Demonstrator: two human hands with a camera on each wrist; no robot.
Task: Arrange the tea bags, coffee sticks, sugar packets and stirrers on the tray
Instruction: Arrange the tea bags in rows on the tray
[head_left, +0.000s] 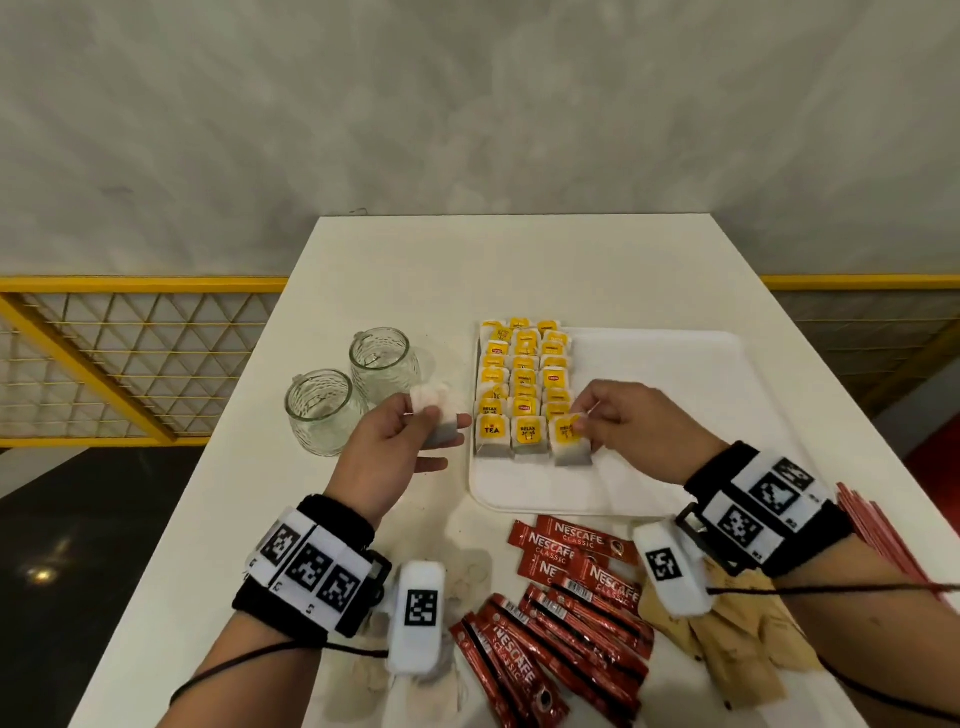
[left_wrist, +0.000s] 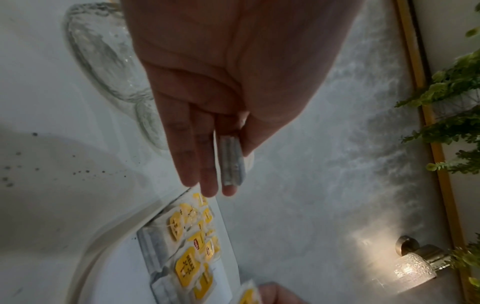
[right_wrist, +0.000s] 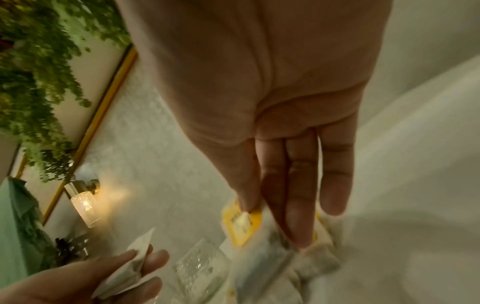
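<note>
A white tray (head_left: 670, 415) lies mid-table, its left part filled with three columns of yellow-tagged tea bags (head_left: 524, 384). My right hand (head_left: 597, 421) pinches the yellow tag of the front right tea bag (head_left: 569, 444), which rests on the tray. My left hand (head_left: 431, 421) hovers left of the tray and holds a small stack of tea bags (head_left: 439, 415) between thumb and fingers; the left wrist view shows that stack (left_wrist: 232, 162) edge-on. Red coffee sticks (head_left: 566, 613), brown sugar packets (head_left: 743, 644) and red stirrers (head_left: 883, 535) lie on the table near me.
Two clear glass mugs (head_left: 353, 389) stand left of the tray, close behind my left hand. More loose tea bags (head_left: 415, 686) lie by my left wrist. The tray's right half (head_left: 675, 374) holds nothing. A yellow railing (head_left: 130, 332) runs beyond the table's left edge.
</note>
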